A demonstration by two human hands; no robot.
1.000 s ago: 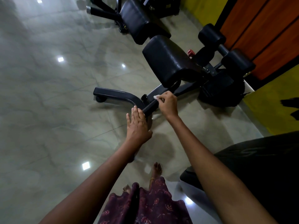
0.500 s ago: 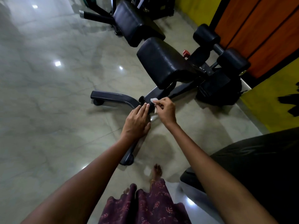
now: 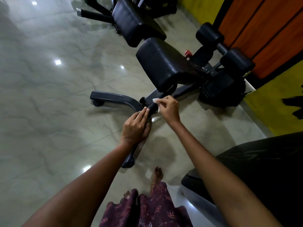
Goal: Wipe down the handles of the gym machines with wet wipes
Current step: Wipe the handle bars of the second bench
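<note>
A black gym machine with a padded seat point(image 3: 165, 64) stands on the tiled floor ahead of me. Its black handle bar point(image 3: 151, 108) runs from under the seat toward me. My right hand point(image 3: 168, 108) pinches a small white wet wipe point(image 3: 155, 100) and holds it against the bar. Just below, my left hand point(image 3: 136, 126) rests flat on the same bar, fingers straight and pointing up along it. The bar's lower stretch is hidden under my left hand and forearm.
The machine's grey base leg point(image 3: 113, 99) curves off to the left, with a rubber foot point(image 3: 128, 162) near me. Two round foam rollers point(image 3: 223, 48) sit by an orange and yellow wall. A second padded bench point(image 3: 132, 20) stands behind. Dark upholstery point(image 3: 262, 169) fills the lower right. My bare foot point(image 3: 157, 173) is below.
My right hand with the wipe has slid a little up the bar. My left hand turned from upright fingers to lying flat along the bar. The view has shifted slightly.
</note>
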